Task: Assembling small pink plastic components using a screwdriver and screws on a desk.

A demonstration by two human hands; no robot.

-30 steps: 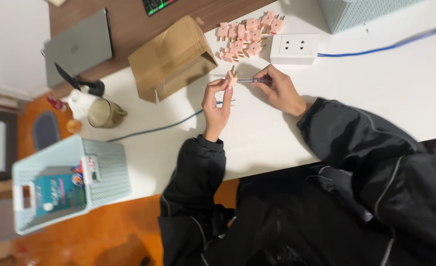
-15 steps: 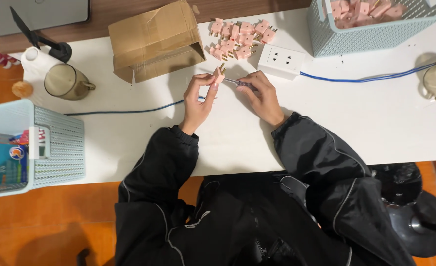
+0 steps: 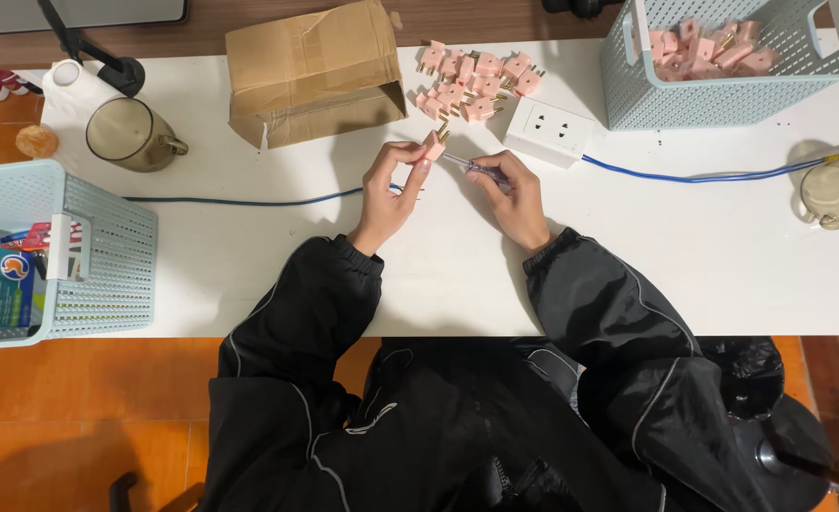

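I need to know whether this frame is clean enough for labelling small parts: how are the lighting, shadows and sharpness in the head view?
Head view: even overhead light on the white table, no blown-out glare; soft shadows fall beside the cardboard box and the right-hand basket; the left hand, right hand and the pink plug between them are fairly sharp, though the plug's pins are too small to resolve.

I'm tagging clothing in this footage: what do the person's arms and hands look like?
Both arms wear long black jacket sleeves with thin pale piping lines and ribbed cuffs at the wrists. The left hand and right hand are bare: no gloves, and no rings or watch that I can make out.
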